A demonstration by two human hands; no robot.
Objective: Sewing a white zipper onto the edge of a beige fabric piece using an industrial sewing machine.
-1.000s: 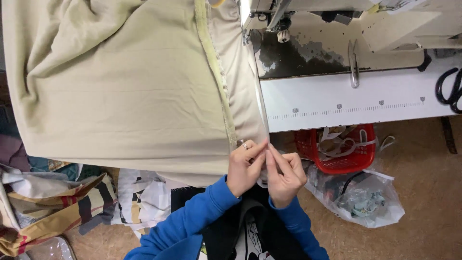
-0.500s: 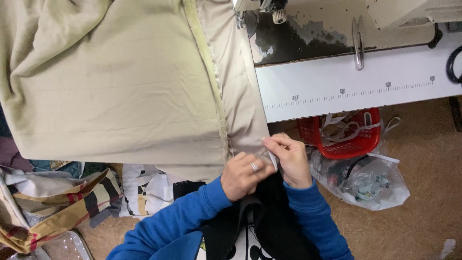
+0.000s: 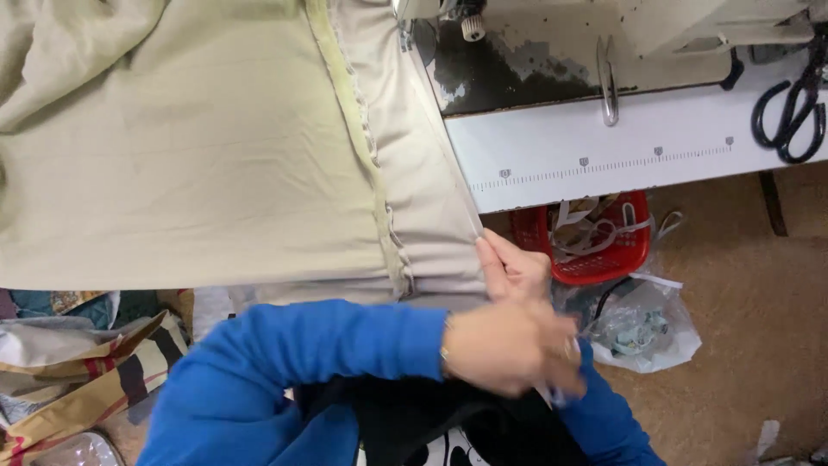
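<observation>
beige fabric (image 3: 216, 164) corner pinched under right hand (image 3: 516, 267); left hand (image 3: 509, 345) below.

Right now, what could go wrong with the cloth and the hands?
The right hand pinches only the beige cloth by its edge, so it might slip off the white table. The left hand is blurred mid-move and could tug the seam crooked. Black scissors lie near the table edge.

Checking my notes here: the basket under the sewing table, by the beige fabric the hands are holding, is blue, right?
Not blue. The head view shows a red basket under the sewing table, beside the beige fabric.
</observation>
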